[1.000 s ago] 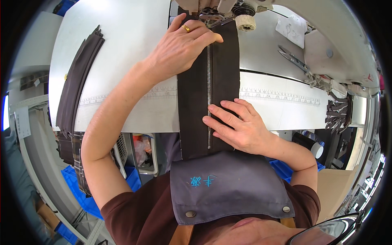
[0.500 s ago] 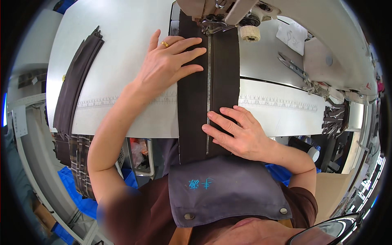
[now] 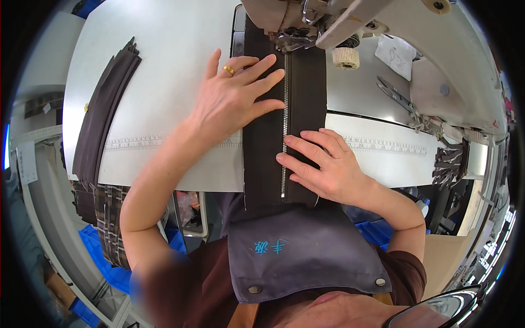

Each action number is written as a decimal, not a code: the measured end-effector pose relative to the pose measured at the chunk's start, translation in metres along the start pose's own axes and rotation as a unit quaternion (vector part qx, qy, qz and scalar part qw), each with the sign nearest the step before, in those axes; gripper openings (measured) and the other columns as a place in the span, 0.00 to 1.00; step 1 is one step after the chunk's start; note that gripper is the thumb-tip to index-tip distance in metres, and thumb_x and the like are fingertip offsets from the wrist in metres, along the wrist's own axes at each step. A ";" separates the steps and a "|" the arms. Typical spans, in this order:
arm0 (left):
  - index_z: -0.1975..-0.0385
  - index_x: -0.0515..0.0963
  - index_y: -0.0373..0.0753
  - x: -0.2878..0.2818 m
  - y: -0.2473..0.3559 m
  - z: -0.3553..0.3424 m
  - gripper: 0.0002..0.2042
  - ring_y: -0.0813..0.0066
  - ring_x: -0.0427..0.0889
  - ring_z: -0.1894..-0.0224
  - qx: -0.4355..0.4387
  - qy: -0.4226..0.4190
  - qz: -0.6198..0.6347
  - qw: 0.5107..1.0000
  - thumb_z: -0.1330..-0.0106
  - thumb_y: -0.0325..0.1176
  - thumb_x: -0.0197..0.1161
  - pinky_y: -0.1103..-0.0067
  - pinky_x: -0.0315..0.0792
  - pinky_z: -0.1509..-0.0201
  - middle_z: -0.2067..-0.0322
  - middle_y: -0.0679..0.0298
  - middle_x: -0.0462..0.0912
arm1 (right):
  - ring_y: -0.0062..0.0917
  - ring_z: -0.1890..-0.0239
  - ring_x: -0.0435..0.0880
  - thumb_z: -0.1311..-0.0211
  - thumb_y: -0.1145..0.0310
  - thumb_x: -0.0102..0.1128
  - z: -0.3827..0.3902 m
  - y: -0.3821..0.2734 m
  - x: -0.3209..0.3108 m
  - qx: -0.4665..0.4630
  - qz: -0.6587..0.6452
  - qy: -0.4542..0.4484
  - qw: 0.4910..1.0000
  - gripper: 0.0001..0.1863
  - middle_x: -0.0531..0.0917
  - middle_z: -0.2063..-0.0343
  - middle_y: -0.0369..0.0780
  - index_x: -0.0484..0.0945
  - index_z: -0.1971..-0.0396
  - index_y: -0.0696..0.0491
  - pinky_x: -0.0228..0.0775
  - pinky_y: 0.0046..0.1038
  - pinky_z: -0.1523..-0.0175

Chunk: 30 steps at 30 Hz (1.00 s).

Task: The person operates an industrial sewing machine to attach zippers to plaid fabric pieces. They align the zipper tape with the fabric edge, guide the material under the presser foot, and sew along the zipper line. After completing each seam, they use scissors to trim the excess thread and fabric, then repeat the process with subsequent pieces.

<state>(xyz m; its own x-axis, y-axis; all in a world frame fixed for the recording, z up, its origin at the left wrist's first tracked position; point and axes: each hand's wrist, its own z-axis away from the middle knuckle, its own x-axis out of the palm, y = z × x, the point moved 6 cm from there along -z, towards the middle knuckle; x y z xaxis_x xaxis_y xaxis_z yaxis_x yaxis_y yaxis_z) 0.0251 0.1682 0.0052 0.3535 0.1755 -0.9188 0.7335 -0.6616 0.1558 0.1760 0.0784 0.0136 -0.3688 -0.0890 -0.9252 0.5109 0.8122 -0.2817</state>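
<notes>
A long dark brown fabric panel point(image 3: 263, 158) runs away from me under the head of a sewing machine point(image 3: 292, 41). Down its length lies a metal zipper point(image 3: 285, 120), its teeth facing up. Spread on the panel's left part, close to the presser foot, my left hand point(image 3: 235, 90) has its fingertips beside the zipper; it wears a gold ring. Lower down, my right hand point(image 3: 328, 164) rests with fingers outstretched on the right part, two fingertips at the zipper teeth. Neither hand grips anything. The zipper's near end point(image 3: 283, 194) shows close to my grey apron.
A stack of dark fabric strips point(image 3: 106, 104) lies on the white table point(image 3: 164, 82) at left. Scissors point(image 3: 395, 93) and a white cloth or paper piece point(image 3: 395, 54) are at right. Checked fabric point(image 3: 112, 213) hangs below the left edge, near blue bins point(image 3: 104, 262).
The panel and zipper have moved a short way farther under the machine. My right hand has slid forward with them, and both hands stay spread flat.
</notes>
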 end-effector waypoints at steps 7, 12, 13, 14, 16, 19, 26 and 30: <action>0.44 0.71 0.43 0.003 0.007 -0.001 0.24 0.67 0.69 0.42 -0.008 0.009 0.009 1.000 0.42 0.39 0.64 0.58 0.62 0.39 0.42 0.65 0.71 | 0.30 0.50 0.72 0.55 0.59 0.68 0.003 -0.011 0.003 -0.020 -0.004 0.014 1.000 0.26 0.75 0.50 0.37 0.77 0.52 0.47 0.62 0.37 0.43; 0.46 0.72 0.41 0.003 0.007 0.000 0.24 0.66 0.73 0.44 0.012 0.033 0.041 0.999 0.43 0.39 0.64 0.66 0.68 0.43 0.44 0.63 0.73 | 0.30 0.52 0.72 0.51 0.63 0.62 -0.006 -0.001 0.000 -0.020 0.014 0.021 0.999 0.21 0.75 0.52 0.37 0.76 0.53 0.49 0.64 0.36 0.45; 0.47 0.73 0.41 0.001 0.008 -0.001 0.24 0.67 0.73 0.45 0.007 0.034 0.018 0.999 0.44 0.39 0.65 0.67 0.68 0.44 0.44 0.63 0.73 | 0.30 0.52 0.72 0.51 0.64 0.61 -0.008 0.002 0.000 -0.022 0.012 0.025 0.999 0.21 0.75 0.52 0.37 0.76 0.53 0.50 0.64 0.35 0.45; 0.47 0.73 0.40 0.001 0.009 0.000 0.23 0.67 0.74 0.45 0.008 0.038 0.022 0.999 0.44 0.39 0.65 0.67 0.68 0.44 0.44 0.63 0.73 | 0.30 0.52 0.72 0.51 0.65 0.61 -0.011 0.004 -0.001 -0.024 0.011 0.029 0.999 0.21 0.75 0.53 0.37 0.76 0.54 0.50 0.65 0.35 0.45; 0.48 0.74 0.40 0.001 0.010 0.000 0.23 0.67 0.74 0.46 0.011 0.045 0.029 0.999 0.44 0.38 0.65 0.67 0.68 0.44 0.45 0.63 0.73 | 0.30 0.53 0.72 0.52 0.68 0.58 -0.014 0.008 -0.002 -0.035 0.031 0.029 0.998 0.20 0.75 0.53 0.37 0.77 0.55 0.50 0.65 0.35 0.46; 0.49 0.75 0.40 -0.001 0.009 -0.001 0.21 0.68 0.73 0.44 -0.009 0.043 0.057 0.997 0.44 0.38 0.65 0.65 0.68 0.45 0.45 0.63 0.74 | 0.30 0.54 0.73 0.52 0.69 0.57 -0.019 0.013 -0.003 -0.040 0.042 0.036 0.998 0.20 0.75 0.55 0.38 0.77 0.55 0.50 0.66 0.34 0.47; 0.54 0.78 0.41 -0.001 0.005 -0.001 0.16 0.70 0.74 0.48 -0.017 0.061 0.023 0.998 0.43 0.36 0.64 0.61 0.63 0.42 0.49 0.67 0.78 | 0.31 0.55 0.73 0.54 0.70 0.60 -0.030 0.029 -0.004 -0.040 0.039 0.056 0.997 0.20 0.76 0.55 0.38 0.77 0.55 0.49 0.67 0.33 0.49; 0.55 0.79 0.43 -0.002 0.001 -0.002 0.14 0.72 0.75 0.50 -0.032 0.039 0.030 0.998 0.41 0.35 0.63 0.58 0.58 0.39 0.49 0.70 0.78 | 0.32 0.54 0.73 0.55 0.70 0.60 -0.035 0.040 -0.004 -0.034 0.045 0.064 0.996 0.22 0.75 0.54 0.38 0.77 0.55 0.47 0.68 0.33 0.50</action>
<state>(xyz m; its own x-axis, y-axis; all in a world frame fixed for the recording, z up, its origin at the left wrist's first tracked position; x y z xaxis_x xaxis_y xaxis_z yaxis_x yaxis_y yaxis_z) 0.0265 0.1684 0.0083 0.4406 0.1937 -0.8765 0.7437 -0.6256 0.2356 0.1710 0.1317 0.0151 -0.4218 0.0573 -0.9049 0.4951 0.8506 -0.1769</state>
